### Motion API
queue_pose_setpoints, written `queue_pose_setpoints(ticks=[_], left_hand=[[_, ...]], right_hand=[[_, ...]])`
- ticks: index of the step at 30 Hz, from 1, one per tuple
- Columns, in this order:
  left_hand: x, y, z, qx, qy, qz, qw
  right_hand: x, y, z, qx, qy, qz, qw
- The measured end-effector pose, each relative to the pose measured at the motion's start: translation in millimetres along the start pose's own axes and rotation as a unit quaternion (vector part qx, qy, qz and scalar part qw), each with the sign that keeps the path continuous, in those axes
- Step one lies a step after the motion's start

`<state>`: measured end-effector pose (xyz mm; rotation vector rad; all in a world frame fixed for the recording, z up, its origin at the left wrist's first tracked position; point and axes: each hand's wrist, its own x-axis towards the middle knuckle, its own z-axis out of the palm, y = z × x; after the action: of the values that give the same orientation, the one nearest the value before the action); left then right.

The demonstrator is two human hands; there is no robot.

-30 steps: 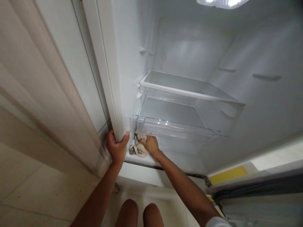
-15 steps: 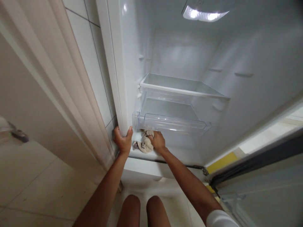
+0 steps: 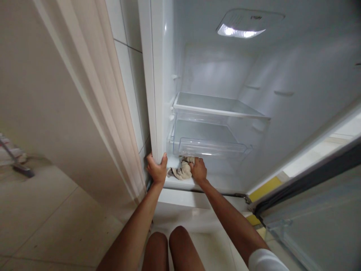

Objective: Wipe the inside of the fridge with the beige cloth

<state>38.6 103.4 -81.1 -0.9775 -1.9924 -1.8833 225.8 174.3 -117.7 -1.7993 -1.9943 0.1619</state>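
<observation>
An open white fridge [image 3: 158, 94] fills the middle of the view. My left hand [image 3: 156, 168] is wrapped round the lower end of its left side wall. My right hand [image 3: 199, 169] is closed on a crumpled beige cloth [image 3: 180, 171] and presses it on the fridge floor [image 3: 222, 182], just under the front of a clear plastic drawer [image 3: 210, 147]. Above the drawer lies a glass shelf [image 3: 217, 105]. My two bare knees [image 3: 172, 250] show at the bottom edge.
A lit lamp [image 3: 242, 28] sits in the fridge ceiling. The fridge door [image 3: 316, 210] stands open at the right with a yellow sticker [image 3: 265, 188] near its hinge. A pale curtain [image 3: 93, 94] hangs at the left beside a tiled wall. A mop head [image 3: 17, 165] lies on the floor far left.
The view has tilted up and shifted, so the fridge lamp now shows fully. My right hand has slid the cloth a little along the fridge floor. My left hand keeps its hold.
</observation>
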Motion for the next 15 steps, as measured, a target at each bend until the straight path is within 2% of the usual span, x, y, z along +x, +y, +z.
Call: queue_pose_setpoints(ticks=[9, 15], left_hand=[[3, 8, -13.6, -0.042, -0.025, -0.002, 0.999], [2, 9, -12.4, -0.076, -0.02, -0.038, 0.996]], right_hand=[[1, -2, -6, 0.024, 0.003, 0.015, 1.0], [3, 1, -4, 0.029, 0.004, 0.006, 1.0]])
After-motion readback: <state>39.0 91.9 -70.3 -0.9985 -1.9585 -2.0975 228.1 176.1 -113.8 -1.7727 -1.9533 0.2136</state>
